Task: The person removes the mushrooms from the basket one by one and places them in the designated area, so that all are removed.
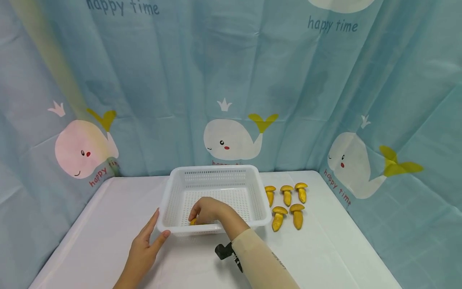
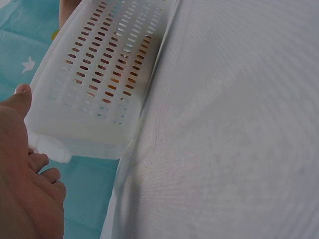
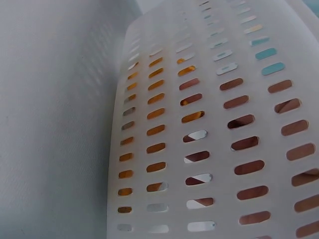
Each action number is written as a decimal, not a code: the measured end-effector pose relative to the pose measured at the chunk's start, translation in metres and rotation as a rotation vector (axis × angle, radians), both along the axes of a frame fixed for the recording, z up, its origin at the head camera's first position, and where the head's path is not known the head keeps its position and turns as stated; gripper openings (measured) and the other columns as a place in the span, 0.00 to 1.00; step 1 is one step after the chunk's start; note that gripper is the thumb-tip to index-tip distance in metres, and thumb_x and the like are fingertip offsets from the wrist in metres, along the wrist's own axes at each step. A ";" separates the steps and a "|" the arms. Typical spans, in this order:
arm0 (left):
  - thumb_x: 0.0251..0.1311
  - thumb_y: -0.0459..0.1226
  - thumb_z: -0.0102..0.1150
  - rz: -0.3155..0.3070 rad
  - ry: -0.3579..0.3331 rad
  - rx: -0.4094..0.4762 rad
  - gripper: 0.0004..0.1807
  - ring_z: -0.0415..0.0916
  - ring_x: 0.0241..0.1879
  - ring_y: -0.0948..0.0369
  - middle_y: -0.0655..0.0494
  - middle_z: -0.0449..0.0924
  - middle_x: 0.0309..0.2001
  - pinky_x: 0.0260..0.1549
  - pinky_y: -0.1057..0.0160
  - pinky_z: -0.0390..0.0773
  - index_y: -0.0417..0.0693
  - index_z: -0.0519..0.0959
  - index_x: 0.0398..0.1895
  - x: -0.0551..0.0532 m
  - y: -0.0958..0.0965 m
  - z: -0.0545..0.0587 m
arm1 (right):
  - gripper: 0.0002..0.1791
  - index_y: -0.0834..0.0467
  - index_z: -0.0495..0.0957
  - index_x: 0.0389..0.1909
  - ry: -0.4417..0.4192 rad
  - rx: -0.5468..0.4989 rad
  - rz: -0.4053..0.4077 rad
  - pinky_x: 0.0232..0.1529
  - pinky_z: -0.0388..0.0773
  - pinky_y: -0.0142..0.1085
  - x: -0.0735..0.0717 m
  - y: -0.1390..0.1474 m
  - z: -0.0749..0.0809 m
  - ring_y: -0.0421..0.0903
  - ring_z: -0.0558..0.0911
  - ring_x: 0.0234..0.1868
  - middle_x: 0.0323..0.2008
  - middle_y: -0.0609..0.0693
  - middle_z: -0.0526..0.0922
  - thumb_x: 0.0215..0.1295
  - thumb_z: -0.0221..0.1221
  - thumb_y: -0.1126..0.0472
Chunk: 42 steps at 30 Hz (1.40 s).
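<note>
A white perforated plastic basket [image 1: 216, 229] stands on the table. My left hand [image 1: 142, 251] holds its near left corner, thumb at the front rim and fingers along the left side; the left wrist view shows the thumb [image 2: 21, 99] at the rim. My right hand [image 1: 208, 210] reaches over the near rim into the basket, its fingers curled down on a yellow mushroom [image 1: 193, 221], mostly hidden by the hand and rim. Through the slots of the basket wall [image 3: 169, 199] in the right wrist view, yellow pieces and parts of the hand show.
Several yellow mushrooms [image 1: 297, 216] lie in two rows on the white tablecloth [image 1: 325, 249], right of the basket. A blue curtain [image 1: 162, 132] with whale prints hangs behind and at both sides. A black wrist mount [image 1: 224, 251] sticks out from the right forearm.
</note>
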<state>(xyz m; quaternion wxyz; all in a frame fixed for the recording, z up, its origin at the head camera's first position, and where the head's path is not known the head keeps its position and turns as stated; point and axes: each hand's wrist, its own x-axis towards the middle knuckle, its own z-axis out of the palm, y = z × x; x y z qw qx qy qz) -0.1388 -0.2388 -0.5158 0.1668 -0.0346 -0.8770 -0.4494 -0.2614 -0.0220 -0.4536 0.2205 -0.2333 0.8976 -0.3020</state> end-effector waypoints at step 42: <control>0.68 0.46 0.66 -0.001 0.011 0.004 0.44 0.58 0.75 0.38 0.53 0.54 0.80 0.58 0.90 0.51 0.64 0.54 0.82 0.001 -0.001 0.001 | 0.09 0.43 0.89 0.45 0.174 -0.407 -0.054 0.65 0.75 0.49 0.002 0.041 0.032 0.49 0.82 0.57 0.44 0.36 0.87 0.65 0.70 0.54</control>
